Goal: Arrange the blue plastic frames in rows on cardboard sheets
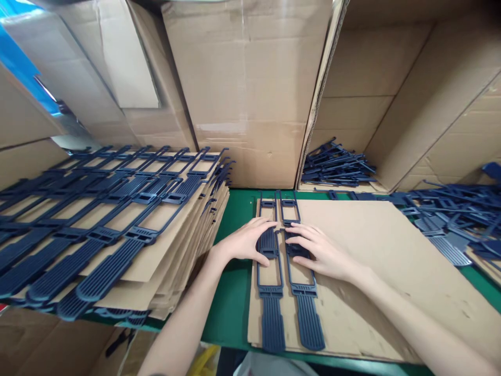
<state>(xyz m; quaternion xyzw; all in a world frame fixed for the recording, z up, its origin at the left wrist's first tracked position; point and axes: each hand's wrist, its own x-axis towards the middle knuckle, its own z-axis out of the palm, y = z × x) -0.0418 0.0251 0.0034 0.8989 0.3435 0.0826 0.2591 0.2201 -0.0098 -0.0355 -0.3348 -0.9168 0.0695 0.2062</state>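
Observation:
Two columns of dark blue plastic parts lie lengthwise on the left part of a cardboard sheet (360, 250). Each column has frame-like pieces and a ribbed paddle at the near end: the left paddle (273, 322) and the right paddle (310, 321). Resting over the upper half of the left column is my left hand (250, 239), thumb and fingers apart at its edges. My right hand (319, 249) touches the right column from the right side, its fingers spread over the frame. Neither hand has lifted a part off the sheet.
At the left, a tall stack of cardboard sheets (183, 250) carries rows of the same blue parts (113, 266). A pile of blue pieces (338, 164) sits inside an open box (364, 62) behind. More loose parts (462, 214) lie at the right on the green table (225, 313).

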